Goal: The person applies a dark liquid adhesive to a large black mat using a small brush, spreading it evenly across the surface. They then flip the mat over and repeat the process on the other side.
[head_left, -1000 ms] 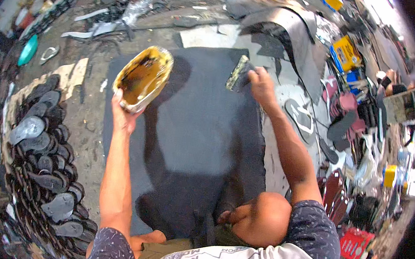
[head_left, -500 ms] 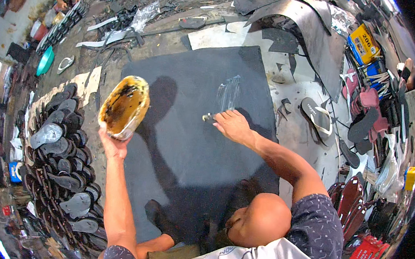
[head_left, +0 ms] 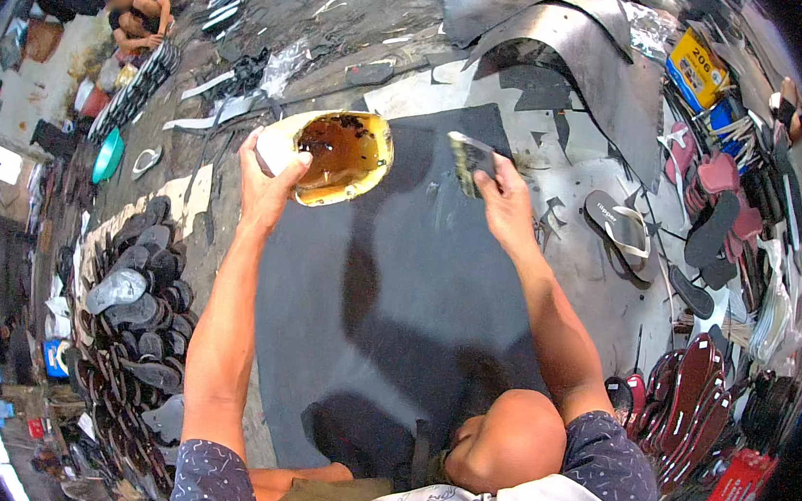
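Observation:
My left hand (head_left: pixel 268 182) grips a cut-open yellowish plastic container (head_left: pixel 378 152) by its side, thumb over the rim. The container is tilted, and its mouth shows sticky amber-brown liquid with dark bits. In my right hand (head_left: pixel 507 203) is a flat, stained spreader (head_left: pixel 468 165), pinched between thumb and fingers and held up above the far right of a large dark sheet (head_left: pixel 407 290). The sheet lies on the ground between my arms, with shadows across it. Both hands are over its far part, the container to the left and the spreader to the right.
Left of the sheet is a large pile of dark sandal soles (head_left: pixel 149 308). To the right lie a black flip-flop with a white strap (head_left: pixel 621 223), maroon soles (head_left: pixel 697 385) and a red box (head_left: pixel 741 484). Curved grey sheeting (head_left: pixel 575 50) lies beyond. Another person (head_left: pixel 139 18) crouches far left.
My left hand has moved away from me and rightward, tipping the container over the sheet. My right hand has lifted the spreader off the sheet and moved farther away and right.

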`<control>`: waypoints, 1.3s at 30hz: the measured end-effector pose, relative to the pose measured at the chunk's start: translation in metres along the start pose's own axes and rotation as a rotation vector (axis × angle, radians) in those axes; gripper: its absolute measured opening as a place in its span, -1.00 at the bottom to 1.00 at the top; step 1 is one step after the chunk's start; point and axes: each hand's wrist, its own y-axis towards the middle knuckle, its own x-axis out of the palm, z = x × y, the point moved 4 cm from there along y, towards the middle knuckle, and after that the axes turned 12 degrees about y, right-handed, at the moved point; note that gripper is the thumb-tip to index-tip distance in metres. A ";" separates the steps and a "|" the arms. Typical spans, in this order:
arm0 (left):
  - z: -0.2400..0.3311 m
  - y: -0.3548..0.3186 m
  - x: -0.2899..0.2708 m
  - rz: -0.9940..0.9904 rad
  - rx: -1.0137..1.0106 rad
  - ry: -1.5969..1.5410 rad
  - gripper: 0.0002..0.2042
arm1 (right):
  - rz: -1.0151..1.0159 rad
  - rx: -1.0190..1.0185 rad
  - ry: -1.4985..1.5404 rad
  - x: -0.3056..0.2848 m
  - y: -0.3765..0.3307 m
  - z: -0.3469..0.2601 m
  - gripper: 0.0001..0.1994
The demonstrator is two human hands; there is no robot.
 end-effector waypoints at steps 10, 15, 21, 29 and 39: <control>0.093 0.018 0.002 0.078 0.337 0.369 0.06 | -0.085 -0.529 -0.461 0.058 0.025 -0.052 -0.66; 0.091 0.027 -0.004 0.094 0.306 0.218 0.03 | -0.065 -0.573 -0.444 0.070 0.037 -0.049 -0.68; 0.064 0.035 0.003 0.109 -0.018 -0.273 -0.12 | -0.051 -0.627 -0.423 0.077 0.038 -0.057 -0.67; 0.023 0.018 0.032 -0.087 -0.360 -0.519 -0.32 | -0.040 -0.645 -0.380 0.082 0.033 -0.060 -0.65; 0.066 -0.004 0.047 -0.198 -0.513 -0.779 -0.21 | -0.147 -0.836 -0.497 0.100 0.027 -0.047 -0.62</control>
